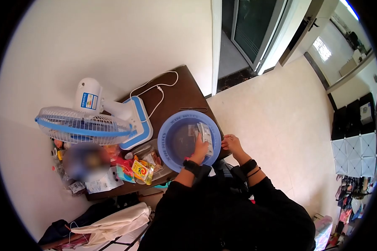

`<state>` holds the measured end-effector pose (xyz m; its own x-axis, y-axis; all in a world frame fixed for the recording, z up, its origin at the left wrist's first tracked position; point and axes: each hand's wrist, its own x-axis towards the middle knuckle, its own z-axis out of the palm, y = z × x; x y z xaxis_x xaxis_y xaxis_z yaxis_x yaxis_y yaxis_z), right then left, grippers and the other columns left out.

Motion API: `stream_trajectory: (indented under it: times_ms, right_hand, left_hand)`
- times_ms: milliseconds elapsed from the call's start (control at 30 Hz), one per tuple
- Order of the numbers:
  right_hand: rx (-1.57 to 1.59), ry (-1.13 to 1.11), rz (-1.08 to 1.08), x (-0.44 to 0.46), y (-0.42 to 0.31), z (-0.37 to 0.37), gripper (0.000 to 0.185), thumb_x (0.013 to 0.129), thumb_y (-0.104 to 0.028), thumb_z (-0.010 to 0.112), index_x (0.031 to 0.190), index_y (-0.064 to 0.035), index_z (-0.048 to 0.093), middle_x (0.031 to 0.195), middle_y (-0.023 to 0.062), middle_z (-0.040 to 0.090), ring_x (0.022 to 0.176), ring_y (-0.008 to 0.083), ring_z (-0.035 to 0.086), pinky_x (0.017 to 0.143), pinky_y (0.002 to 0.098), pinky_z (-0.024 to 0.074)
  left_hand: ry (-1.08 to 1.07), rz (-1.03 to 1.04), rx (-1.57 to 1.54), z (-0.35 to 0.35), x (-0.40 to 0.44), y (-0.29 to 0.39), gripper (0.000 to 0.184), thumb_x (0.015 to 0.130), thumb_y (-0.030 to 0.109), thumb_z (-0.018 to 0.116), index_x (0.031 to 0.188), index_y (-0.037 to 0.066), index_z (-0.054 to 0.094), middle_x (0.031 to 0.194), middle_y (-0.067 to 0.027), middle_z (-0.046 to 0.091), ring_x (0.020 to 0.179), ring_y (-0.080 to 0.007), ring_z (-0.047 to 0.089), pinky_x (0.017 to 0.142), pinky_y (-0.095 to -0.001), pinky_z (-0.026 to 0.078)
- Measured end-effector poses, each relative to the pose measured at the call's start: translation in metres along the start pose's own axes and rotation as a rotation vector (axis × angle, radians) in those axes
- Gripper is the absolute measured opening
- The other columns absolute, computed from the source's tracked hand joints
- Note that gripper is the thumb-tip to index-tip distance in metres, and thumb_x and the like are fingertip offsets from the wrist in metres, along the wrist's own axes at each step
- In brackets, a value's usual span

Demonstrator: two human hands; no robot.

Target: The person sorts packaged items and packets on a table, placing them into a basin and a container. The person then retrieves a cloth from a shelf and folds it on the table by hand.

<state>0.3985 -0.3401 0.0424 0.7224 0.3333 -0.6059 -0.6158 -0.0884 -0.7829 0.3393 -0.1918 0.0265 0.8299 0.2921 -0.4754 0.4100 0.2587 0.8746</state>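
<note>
A blue plastic basin [167, 152] stands on the dark brown table [184, 90]. My left hand [200, 147] reaches over the inside of the basin, its fingers closed on a whitish packet [206, 140] with printing on it. A small pale piece [191, 130] lies in the basin just left of that packet. My right hand [231, 143] is outside the basin, just past its right rim. Its fingers are bent, with the fingertips close together near the rim; whatever they hold, if anything, is too small to make out.
A white and blue fan [142, 125] lies across the table's left part, its cable behind the basin. Snack packets [141, 169] and a white bag [104, 180] crowd the front left. Clothes [113, 224] hang below. An open door [257, 33] is at the back.
</note>
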Motion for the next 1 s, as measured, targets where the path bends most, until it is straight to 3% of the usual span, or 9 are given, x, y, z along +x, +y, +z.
stream_trajectory:
  times_ms: [100,300,400,533,600,633,700,867,1000]
  right_hand:
    - [-0.012,-0.036,-0.016,-0.001,0.002,0.000,0.020,0.076,-0.014,0.043,0.092,-0.0017,0.045,0.074,0.0089,0.055,0.060,0.0142,0.053,0.051,0.0221,0.0436]
    - [-0.005,-0.021,0.010,0.001,0.007,-0.001,0.019,0.076,-0.010,0.044,0.092,-0.0015,0.046,0.073,0.0084,0.055,0.061,0.0139,0.053,0.052,0.0216,0.0435]
    - [-0.085,-0.036,-0.080,0.008,0.011,0.004,0.020,0.075,-0.008,0.045,0.093,0.0000,0.047,0.071,0.0082,0.054,0.061,0.0135,0.053,0.053,0.0226,0.0440]
    - [-0.263,-0.062,-0.286,0.018,0.016,0.016,0.023,0.073,-0.006,0.047,0.094,0.0033,0.046,0.071,0.0088,0.054,0.062,0.0138,0.054,0.054,0.0238,0.0444]
    - [-0.381,-0.065,-0.374,0.019,0.016,0.019,0.024,0.072,-0.006,0.048,0.094,0.0041,0.046,0.071,0.0096,0.055,0.062,0.0140,0.054,0.054,0.0239,0.0444]
    - [-0.440,-0.059,-0.368,0.015,0.009,0.022,0.025,0.071,-0.006,0.048,0.094,0.0045,0.046,0.072,0.0109,0.055,0.062,0.0149,0.054,0.054,0.0244,0.0443]
    - [-0.504,-0.060,-0.356,0.008,0.002,0.026,0.027,0.071,-0.007,0.049,0.094,0.0050,0.045,0.072,0.0121,0.055,0.062,0.0157,0.055,0.055,0.0249,0.0441]
    - [-0.836,-0.014,-0.631,0.013,0.005,0.038,0.035,0.069,-0.011,0.051,0.098,0.0061,0.041,0.081,0.0198,0.052,0.067,0.0290,0.054,0.059,0.0346,0.0440]
    - [-1.042,-0.003,-0.619,0.017,0.001,0.053,0.041,0.069,-0.015,0.050,0.102,0.0054,0.036,0.081,0.0232,0.051,0.069,0.0349,0.052,0.060,0.0402,0.0430]
  left_hand:
    - [0.203,0.107,0.431,0.013,0.006,-0.006,0.061,0.067,0.005,0.044,0.122,-0.001,0.019,0.097,-0.0268,0.048,0.090,-0.0354,0.048,0.076,-0.0360,0.038]
    - [0.182,0.180,0.734,0.028,0.004,-0.004,0.059,0.068,0.005,0.044,0.121,-0.003,0.019,0.091,-0.0309,0.045,0.085,-0.0410,0.044,0.070,-0.0417,0.037]
    - [0.236,0.311,0.878,0.028,0.008,-0.011,0.059,0.067,0.006,0.045,0.120,-0.003,0.020,0.084,-0.0300,0.047,0.077,-0.0415,0.045,0.066,-0.0440,0.036]
    - [0.160,0.320,0.822,0.025,0.011,-0.017,0.056,0.067,0.002,0.044,0.117,-0.008,0.021,0.091,-0.0269,0.045,0.084,-0.0414,0.041,0.070,-0.0415,0.035]
    - [0.109,0.695,0.946,0.018,0.020,-0.034,0.051,0.069,0.003,0.044,0.116,-0.004,0.025,0.087,-0.0245,0.048,0.081,-0.0391,0.045,0.067,-0.0401,0.037]
    - [0.109,0.694,0.944,0.016,0.014,-0.022,0.051,0.069,0.003,0.044,0.116,-0.004,0.025,0.087,-0.0245,0.048,0.081,-0.0391,0.045,0.067,-0.0401,0.037]
    - [-0.194,0.282,0.614,0.008,-0.001,-0.001,0.044,0.073,0.005,0.044,0.115,0.000,0.032,0.080,-0.0210,0.051,0.074,-0.0328,0.050,0.063,-0.0360,0.040]
    - [-0.273,0.210,0.500,-0.019,-0.007,-0.013,0.037,0.076,0.006,0.044,0.112,0.004,0.040,0.074,-0.0158,0.052,0.064,-0.0218,0.051,0.059,-0.0294,0.040]
    - [-0.324,0.147,0.387,-0.024,-0.010,-0.013,0.034,0.076,0.003,0.043,0.110,0.002,0.041,0.075,-0.0091,0.053,0.065,-0.0147,0.048,0.061,-0.0257,0.039]
